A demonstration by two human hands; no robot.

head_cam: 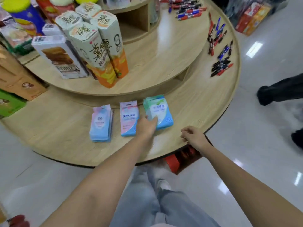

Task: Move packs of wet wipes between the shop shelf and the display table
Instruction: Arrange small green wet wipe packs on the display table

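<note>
Three stacks of wet wipe packs lie side by side on the lower tier of the round wooden display table (188, 99). A pale blue and pink stack (101, 123) is on the left, a pink and blue stack (128, 119) in the middle, a green and blue stack (159, 108) on the right. My left hand (147, 126) reaches over the table and its fingers curl onto the near left edge of the green and blue stack. My right hand (192, 134) hovers over the table's near rim with fingers loosely curled, holding nothing.
Tall snack boxes (101, 46) stand on the upper tier behind the packs. Pens (219, 51) lie scattered along the right rim. Cardboard boxes (18, 79) sit at the left. Another person's dark shoes (278, 92) are on the glossy floor to the right. A red box (173, 163) sits under the table.
</note>
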